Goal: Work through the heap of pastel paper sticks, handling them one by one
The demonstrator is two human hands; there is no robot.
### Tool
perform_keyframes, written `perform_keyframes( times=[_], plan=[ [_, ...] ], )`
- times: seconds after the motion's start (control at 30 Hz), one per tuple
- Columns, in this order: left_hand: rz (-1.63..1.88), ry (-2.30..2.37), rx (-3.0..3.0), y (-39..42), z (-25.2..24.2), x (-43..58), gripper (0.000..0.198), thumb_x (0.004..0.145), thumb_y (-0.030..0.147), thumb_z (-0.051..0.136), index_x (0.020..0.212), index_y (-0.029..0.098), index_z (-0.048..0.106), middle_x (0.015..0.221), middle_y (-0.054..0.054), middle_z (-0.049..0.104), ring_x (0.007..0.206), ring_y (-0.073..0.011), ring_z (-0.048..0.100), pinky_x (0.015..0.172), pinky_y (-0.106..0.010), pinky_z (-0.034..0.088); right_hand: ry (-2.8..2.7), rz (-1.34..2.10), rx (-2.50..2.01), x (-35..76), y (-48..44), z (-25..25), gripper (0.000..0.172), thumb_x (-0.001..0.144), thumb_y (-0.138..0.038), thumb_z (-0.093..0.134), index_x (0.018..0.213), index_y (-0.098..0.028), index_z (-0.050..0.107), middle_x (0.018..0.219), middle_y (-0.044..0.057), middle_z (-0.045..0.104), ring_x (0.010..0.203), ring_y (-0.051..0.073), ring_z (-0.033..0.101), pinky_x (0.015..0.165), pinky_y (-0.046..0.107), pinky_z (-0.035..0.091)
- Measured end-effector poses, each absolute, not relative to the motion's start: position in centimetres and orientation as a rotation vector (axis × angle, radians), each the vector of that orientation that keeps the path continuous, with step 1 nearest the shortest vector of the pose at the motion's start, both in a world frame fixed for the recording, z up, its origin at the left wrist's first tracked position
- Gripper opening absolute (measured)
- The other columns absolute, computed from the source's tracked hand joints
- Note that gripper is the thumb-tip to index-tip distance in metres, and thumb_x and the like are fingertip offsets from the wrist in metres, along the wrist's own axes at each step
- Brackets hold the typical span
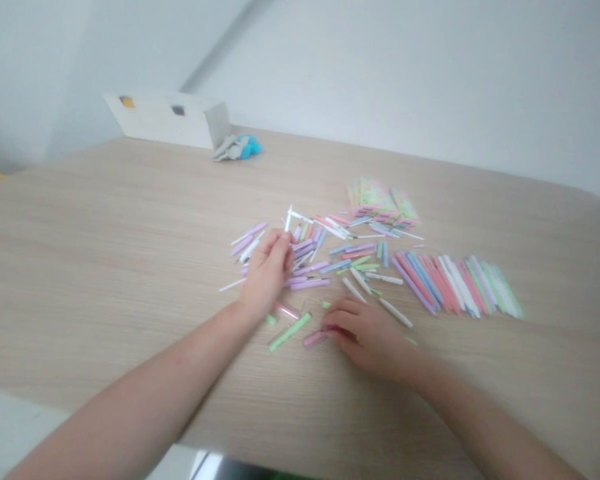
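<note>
My left hand (pixel 266 272) pinches a thin white stick (pixel 289 219) that points up and away from me, over a loose pile of pen parts. In the pile lie purple pen barrels (pixel 310 284), thin white pieces and blue, red and green ones. Lower and to the right, my right hand (pixel 370 333) lies low on the table, its fingers closed on the end of a pink pen piece (pixel 316 338). A green pen piece (pixel 290 332) rests just left of it. The fingertips of my right hand are partly hidden and slightly blurred.
Several pens (pixel 455 285) lie side by side in a row at the right. Behind the pile stand stacked green and pink packets (pixel 377 200). A white box (pixel 170 120) and a grey-blue glove-like bundle (pixel 237 147) are at the back left of the wooden table (pixel 105 267), near the wall.
</note>
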State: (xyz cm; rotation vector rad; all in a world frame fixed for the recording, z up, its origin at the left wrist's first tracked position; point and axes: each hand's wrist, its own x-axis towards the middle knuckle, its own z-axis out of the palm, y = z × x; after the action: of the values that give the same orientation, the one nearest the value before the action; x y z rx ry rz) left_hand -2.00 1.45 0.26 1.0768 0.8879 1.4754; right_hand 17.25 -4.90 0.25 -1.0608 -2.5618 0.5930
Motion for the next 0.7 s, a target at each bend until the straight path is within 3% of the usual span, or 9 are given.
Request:
perform_keyframes(
  times=[0.17,0.37,0.7],
  plan=[
    [1.568,0.888,1.032,1.6,1.0,-2.5,0.02,0.087,0.038,0.051,0.077,0.02,0.049,0.05,0.008,0.036,0.037,-0.0049,0.027,0.034,-0.016,0.019,-2.479,0.55,-1.047,15.7,-3.9,0.7,0.017,0.086,-0.012,0.05,0.091,-0.016,0.066,0.095,0.008,0.065,0.093,0.019,0.057,0.086,0.033,0.046],
    [1.669,0.817,1.021,1.6,1.6,-3.0,0.022,0.087,0.039,0.05,0.076,0.021,0.047,0.05,0.007,0.034,0.036,-0.0051,0.026,0.034,-0.017,0.017,-2.449,0.491,-1.12,14.6,-1.5,0.5,0.032,0.076,0.002,0.046,0.092,-0.016,0.068,0.098,0.007,0.067,0.097,0.018,0.059,0.09,0.032,0.045],
    [1.603,0.864,1.065,1.1,1.5,-2.6,0.025,0.088,0.039,0.048,0.071,0.02,0.044,0.049,0.007,0.035,0.039,-0.0062,0.027,0.037,-0.018,0.021,-2.53,0.293,-1.077,14.5,2.4,-0.5,0.033,0.079,-0.003,0.05,0.105,-0.014,0.067,0.114,0.01,0.066,0.108,0.022,0.057,0.099,0.038,0.042]
  ],
)
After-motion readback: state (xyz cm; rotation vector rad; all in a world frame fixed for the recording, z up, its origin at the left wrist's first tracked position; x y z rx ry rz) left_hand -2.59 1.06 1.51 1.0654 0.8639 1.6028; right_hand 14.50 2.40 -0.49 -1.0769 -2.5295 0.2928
